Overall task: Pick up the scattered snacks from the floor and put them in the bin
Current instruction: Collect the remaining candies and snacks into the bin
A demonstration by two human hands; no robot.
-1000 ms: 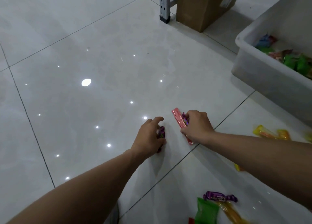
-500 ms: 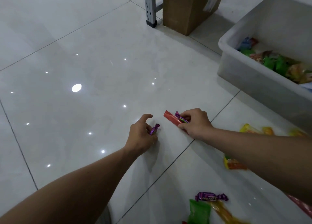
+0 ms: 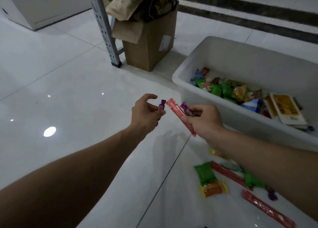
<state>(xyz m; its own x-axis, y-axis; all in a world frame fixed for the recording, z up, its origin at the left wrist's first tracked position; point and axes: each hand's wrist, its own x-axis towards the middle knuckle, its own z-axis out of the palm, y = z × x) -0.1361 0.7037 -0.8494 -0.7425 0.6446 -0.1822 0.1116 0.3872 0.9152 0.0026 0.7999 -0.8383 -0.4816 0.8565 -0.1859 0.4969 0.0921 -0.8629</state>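
— Why are both hands up beside the white plastic bin (image 3: 189, 83)?
— Ready to drop, I'd guess. The left hand (image 3: 146, 112), grip nearly closed, pinches a small purple twist-wrapped candy (image 3: 161, 105); the right hand (image 3: 203, 121) curls round a long pink stick packet (image 3: 179, 116) and second purple candy (image 3: 186, 110).

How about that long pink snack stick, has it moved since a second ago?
Yes. The right hand has lifted the long pink snack stick off the floor, toward the white plastic bin.

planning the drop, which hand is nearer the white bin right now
Right. The right hand is just in front of the near wall of the white bin; the left hand, holding a purple candy, is farther left.
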